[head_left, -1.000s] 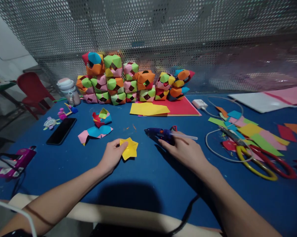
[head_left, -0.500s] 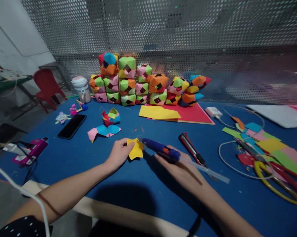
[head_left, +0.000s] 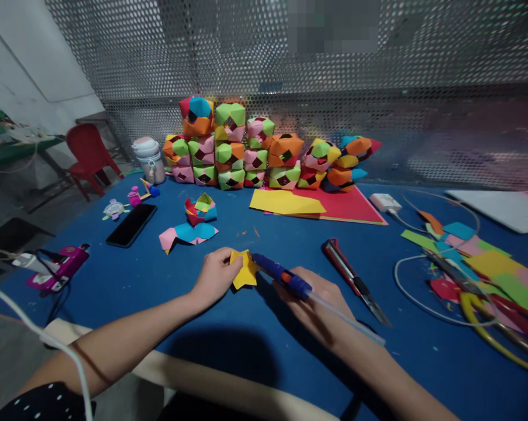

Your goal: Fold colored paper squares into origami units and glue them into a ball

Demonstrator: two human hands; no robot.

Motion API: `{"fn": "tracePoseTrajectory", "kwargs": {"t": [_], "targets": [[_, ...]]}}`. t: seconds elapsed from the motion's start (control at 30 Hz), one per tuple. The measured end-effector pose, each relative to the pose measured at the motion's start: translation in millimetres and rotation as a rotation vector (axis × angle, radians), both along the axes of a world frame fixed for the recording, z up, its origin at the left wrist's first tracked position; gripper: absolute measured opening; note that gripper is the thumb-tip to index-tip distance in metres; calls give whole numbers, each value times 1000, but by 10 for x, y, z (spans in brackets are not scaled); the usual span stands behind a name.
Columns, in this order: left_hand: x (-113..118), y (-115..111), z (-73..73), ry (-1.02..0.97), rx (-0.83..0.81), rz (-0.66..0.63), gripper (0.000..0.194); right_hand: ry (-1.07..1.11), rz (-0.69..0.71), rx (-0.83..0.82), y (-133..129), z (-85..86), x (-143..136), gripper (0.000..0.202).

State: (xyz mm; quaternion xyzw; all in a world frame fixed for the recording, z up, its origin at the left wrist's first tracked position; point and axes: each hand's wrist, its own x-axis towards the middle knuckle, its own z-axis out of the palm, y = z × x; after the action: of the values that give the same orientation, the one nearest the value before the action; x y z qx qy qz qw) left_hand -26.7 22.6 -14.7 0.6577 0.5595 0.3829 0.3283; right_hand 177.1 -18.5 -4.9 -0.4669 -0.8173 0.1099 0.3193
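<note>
Between its thumb and fingers, my left hand [head_left: 215,275] pinches a small yellow folded paper piece [head_left: 245,272] with pointed corners, just above the blue table [head_left: 158,278]. My right hand [head_left: 311,295] is wrapped round a blue glue gun [head_left: 285,276] with an orange part, and a clear glue stick [head_left: 347,316] sticks out of its back end. The gun's nozzle points left, at the yellow paper's upper right edge; whether they touch is unclear. Some fingers of my right hand are hidden behind the gun.
Stacked paper balls [head_left: 231,155] line the back. Yellow sheets [head_left: 285,202] lie before them. A box cutter [head_left: 355,280] is right of my right hand; scissors [head_left: 478,316], a white cable and paper scraps [head_left: 492,263] are further right. A phone [head_left: 132,225] lies left.
The glue gun's back end has swung down and towards me, with its nozzle still by the yellow paper. My left hand keeps its pinch. The whole view has shifted slightly.
</note>
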Motion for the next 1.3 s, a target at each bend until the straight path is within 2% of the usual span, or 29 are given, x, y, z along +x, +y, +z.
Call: {"fn": "tracePoseTrajectory", "kwargs": {"t": [0.23, 0.6, 1.07, 1.3], "targets": [[-1, -13, 1, 39, 39, -17, 27, -76, 14, 89, 5, 38, -26, 20], [13, -25, 36, 73, 87, -36, 28, -84, 14, 105, 1, 65, -1, 20], [9, -39, 51, 85, 157, -42, 26, -157, -19, 74, -9, 103, 26, 22], [5, -32, 63, 47, 136, -37, 27, -92, -15, 44, -8, 71, 37, 20]]}}
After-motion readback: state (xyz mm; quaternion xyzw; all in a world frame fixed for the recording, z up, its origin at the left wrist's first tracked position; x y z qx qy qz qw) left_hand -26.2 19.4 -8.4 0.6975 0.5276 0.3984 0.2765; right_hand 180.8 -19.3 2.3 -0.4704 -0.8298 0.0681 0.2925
